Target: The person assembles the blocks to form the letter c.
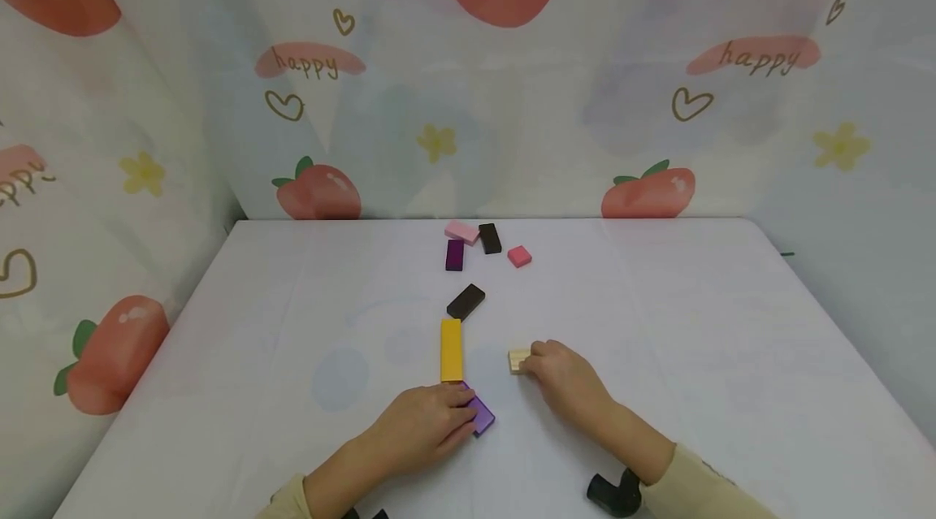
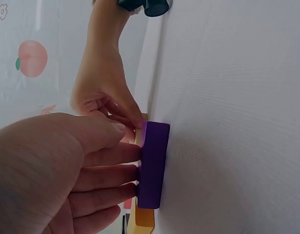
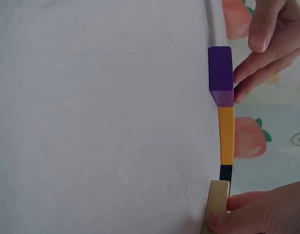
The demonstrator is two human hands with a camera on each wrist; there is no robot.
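Note:
My left hand (image 1: 420,426) rests its fairly straight fingers on top of a purple block (image 1: 483,417), with the thumb off it in the left wrist view. That purple block lies slantwise, its far end meeting the near end of a long yellow block (image 1: 452,350). Beyond the yellow one, a black block (image 1: 465,302) lies at an angle, close to its far end. To the right, my right hand (image 1: 574,385) pinches a pale wooden-coloured block (image 1: 517,361) between thumb and fingers, down at the tabletop. The right wrist view shows the thumb on this pale block (image 3: 218,197).
Toward the table's back lie a pink block (image 1: 462,232), another black block (image 1: 491,239), a dark purple block (image 1: 455,255) and a small red-pink block (image 1: 520,257). A patterned cloth (image 1: 512,121) hangs behind the white table (image 1: 695,324). A black device (image 1: 616,495) is at my right wrist.

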